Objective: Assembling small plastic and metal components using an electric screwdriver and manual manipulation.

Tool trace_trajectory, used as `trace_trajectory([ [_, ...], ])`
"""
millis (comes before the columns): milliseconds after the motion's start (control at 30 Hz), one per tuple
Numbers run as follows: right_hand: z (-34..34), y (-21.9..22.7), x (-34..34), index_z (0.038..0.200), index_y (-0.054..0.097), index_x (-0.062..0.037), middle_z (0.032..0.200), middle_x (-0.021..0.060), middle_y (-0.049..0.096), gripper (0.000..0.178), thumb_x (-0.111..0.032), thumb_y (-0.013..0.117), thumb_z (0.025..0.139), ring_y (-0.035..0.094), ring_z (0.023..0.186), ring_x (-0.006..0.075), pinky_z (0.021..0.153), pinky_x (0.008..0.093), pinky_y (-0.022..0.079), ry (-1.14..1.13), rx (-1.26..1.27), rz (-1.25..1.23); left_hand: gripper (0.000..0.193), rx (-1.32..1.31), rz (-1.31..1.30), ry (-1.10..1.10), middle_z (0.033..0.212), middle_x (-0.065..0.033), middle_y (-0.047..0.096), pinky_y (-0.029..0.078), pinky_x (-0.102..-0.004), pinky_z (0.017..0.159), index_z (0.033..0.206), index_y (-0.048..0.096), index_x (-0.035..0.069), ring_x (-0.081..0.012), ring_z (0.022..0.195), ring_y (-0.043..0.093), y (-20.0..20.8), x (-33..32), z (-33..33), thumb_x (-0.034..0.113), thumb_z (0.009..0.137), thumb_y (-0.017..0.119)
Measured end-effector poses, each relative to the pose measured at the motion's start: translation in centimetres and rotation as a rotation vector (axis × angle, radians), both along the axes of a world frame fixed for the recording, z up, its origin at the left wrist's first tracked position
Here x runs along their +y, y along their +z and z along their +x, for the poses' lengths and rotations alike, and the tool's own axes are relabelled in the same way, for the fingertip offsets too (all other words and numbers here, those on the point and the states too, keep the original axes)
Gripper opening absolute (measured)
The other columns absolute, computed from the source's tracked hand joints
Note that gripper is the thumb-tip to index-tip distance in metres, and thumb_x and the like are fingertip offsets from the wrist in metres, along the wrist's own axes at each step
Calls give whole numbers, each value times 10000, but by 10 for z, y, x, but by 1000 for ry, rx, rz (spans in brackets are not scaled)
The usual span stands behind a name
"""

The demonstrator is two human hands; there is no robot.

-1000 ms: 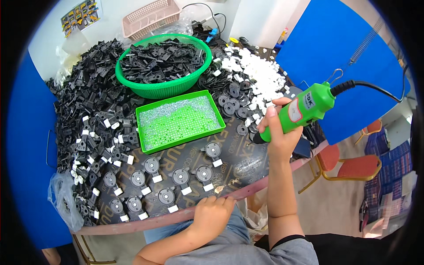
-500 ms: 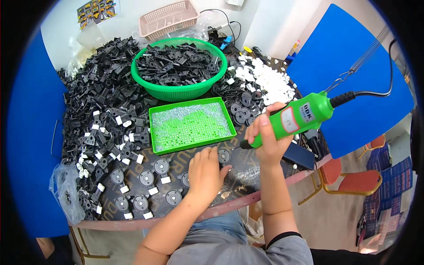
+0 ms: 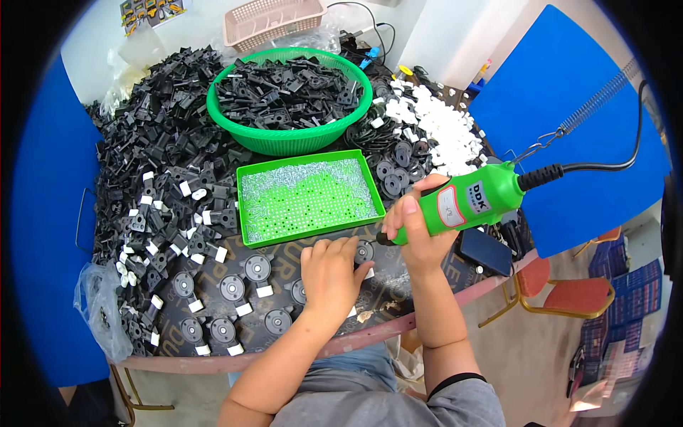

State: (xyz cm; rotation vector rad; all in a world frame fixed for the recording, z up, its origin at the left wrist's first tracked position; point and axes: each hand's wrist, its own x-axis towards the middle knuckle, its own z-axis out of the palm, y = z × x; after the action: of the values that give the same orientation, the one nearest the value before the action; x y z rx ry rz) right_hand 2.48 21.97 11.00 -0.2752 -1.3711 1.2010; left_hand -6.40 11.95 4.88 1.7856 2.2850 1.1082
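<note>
My right hand (image 3: 421, 238) is wrapped round a green electric screwdriver (image 3: 466, 203), which slants down to the left. The tool's dark nose is at the edge of a black part with a round grey disc (image 3: 365, 252); whether the bit sits in a screw is too small to tell. Across the table, my left hand (image 3: 331, 279) steadies that part, fingers at its left side and thumb below, partly hiding it. Beside this hand, similar disc parts with white end blocks (image 3: 232, 288) lie in loose rows. Beyond both hands lies a shallow green tray (image 3: 313, 238) holding many small silvery pieces.
A green basket (image 3: 292, 142) full of black parts stands behind the tray. Black parts (image 3: 163, 107) heap up on the left, white pieces (image 3: 445, 135) on the right. A coil spring (image 3: 597, 96) suspends the screwdriver. A dark flat phone-like object (image 3: 486, 250) lies right of my right hand.
The screwdriver has come left and slightly down, bringing its nose to the disc part by my left hand. My left hand stays in nearly the same place.
</note>
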Motion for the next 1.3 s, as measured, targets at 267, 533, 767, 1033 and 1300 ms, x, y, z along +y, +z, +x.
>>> trace_trajectory([
  [267, -2, -4, -1, 1127, 409, -20, 654, 63, 511, 244, 2, 571, 945, 480, 479, 130, 465, 305, 467, -11, -119, 10, 438, -53, -14, -15, 914, -61, 717, 414, -391, 798, 1103, 727, 78, -258, 899, 629, 3, 1, 0, 283, 732, 838],
  [533, -1, -19, 9, 1128, 399, -32, 677, 69, 523, 247, 13, 570, 956, 497, 489, 134, 467, 304, 471, -51, -223, 122, 455, -89, -78, -28, 1037, -53, 721, 419, -400, 831, 1133, 699, 58, -248, 960, 617, 8, 1, 0, 222, 728, 826],
  [767, 0, -28, 9, 1061, 530, 23, 857, 46, 593, 253, 101, 661, 859, 584, 698, 90, 584, 234, 465, -17, -221, 31, 463, -115, -78, -45, 1042, -57, 713, 420, -401, 835, 1143, 687, 57, -253, 957, 615, 5, 1, -2, 208, 727, 824],
  [1033, -8, -26, 13, 1133, 398, -44, 720, 79, 539, 264, 54, 557, 946, 498, 503, 128, 468, 290, 458, -42, -292, 106, 446, -206, -69, -76, 1003, -100, 691, 437, -412, 871, 1136, 677, 38, -294, 970, 616, 3, 4, -3, 166, 732, 817],
  [1300, 4, 25, 29, 1163, 399, -68, 646, 52, 482, 304, -67, 615, 949, 474, 464, 139, 443, 306, 449, 331, -58, 309, 467, -157, -50, -72, 1082, -119, 683, 435, -430, 900, 1166, 665, 24, -304, 1010, 606, 6, -3, -6, 162, 744, 811],
])
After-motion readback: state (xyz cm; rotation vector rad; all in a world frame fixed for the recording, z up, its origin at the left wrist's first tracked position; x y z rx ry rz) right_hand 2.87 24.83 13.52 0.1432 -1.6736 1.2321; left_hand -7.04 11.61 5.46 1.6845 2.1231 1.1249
